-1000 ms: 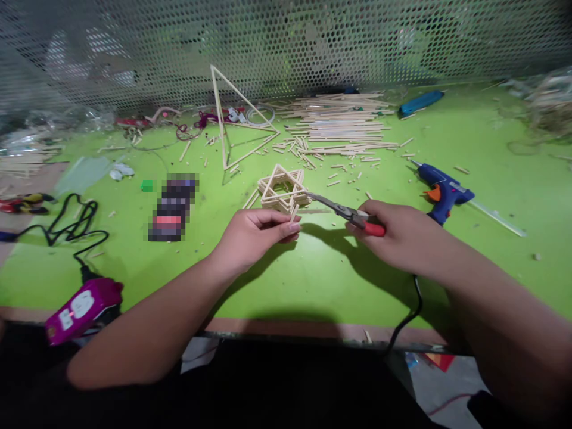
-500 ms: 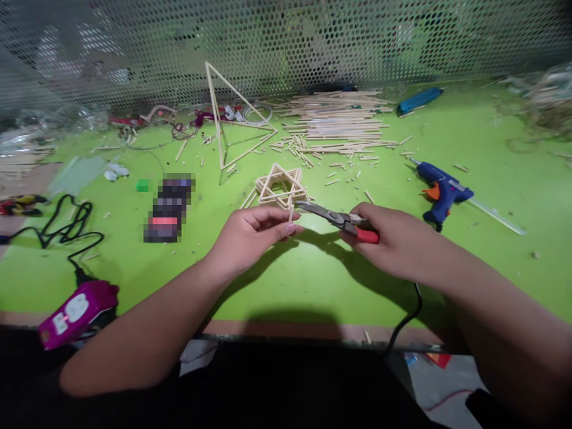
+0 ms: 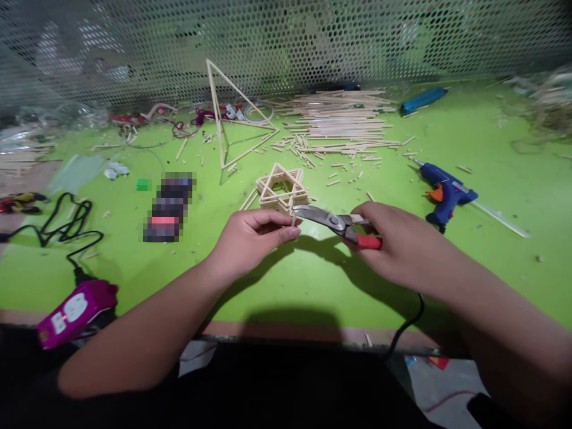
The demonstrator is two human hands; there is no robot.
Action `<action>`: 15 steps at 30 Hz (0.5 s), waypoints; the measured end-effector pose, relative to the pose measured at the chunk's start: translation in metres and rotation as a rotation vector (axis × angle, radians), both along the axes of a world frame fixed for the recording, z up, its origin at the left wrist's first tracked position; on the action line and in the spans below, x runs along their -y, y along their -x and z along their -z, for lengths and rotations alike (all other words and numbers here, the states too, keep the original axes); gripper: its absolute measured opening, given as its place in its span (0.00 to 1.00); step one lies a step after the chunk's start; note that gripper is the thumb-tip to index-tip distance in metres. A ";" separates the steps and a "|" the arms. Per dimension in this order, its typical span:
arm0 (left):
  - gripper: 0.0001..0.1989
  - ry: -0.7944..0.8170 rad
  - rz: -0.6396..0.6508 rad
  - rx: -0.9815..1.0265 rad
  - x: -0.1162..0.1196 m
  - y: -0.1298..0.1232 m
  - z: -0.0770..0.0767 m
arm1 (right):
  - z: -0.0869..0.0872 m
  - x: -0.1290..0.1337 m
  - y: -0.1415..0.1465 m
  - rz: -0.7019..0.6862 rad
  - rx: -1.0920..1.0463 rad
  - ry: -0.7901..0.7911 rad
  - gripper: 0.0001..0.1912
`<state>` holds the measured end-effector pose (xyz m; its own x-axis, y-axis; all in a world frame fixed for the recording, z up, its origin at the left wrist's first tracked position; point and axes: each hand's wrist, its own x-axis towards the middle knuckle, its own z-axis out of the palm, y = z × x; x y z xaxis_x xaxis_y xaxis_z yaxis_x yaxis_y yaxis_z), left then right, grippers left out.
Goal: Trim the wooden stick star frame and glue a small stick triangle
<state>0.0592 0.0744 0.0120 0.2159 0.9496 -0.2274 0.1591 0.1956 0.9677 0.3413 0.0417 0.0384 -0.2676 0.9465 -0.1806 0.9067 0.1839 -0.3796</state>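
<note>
My left hand [image 3: 259, 238] pinches a short wooden stick [image 3: 294, 219] between thumb and fingers; most of the stick is hidden. Wrapped round the red handles of a pair of pruning shears [image 3: 335, 223] is my right hand [image 3: 388, 238]. The tip of the shears' blades meets the upper end of the stick, just above my left fingertips. Right behind the blades, a star-shaped frame of stacked wooden sticks [image 3: 281, 187] rests on the green table. Farther back stands a larger triangular stick frame [image 3: 243, 119].
A blue glue gun [image 3: 447, 190] lies at the right, its cord running below my right arm. Many loose sticks [image 3: 344, 116] are piled at the back. On the left are a blurred-out phone-like object [image 3: 170, 207], a black cable [image 3: 67, 220] and a magenta device [image 3: 78, 313].
The shears have come slightly down and closer over the stick's upper end, which now shows less above my left fingers. Both hands otherwise stay almost in place.
</note>
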 end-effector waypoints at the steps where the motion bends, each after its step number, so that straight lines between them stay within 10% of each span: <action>1: 0.17 -0.003 0.002 -0.003 0.000 0.000 0.000 | 0.001 0.000 0.000 -0.004 0.002 -0.012 0.13; 15: 0.15 0.000 0.012 0.009 -0.001 -0.001 -0.003 | 0.001 0.000 0.004 0.024 0.049 0.001 0.12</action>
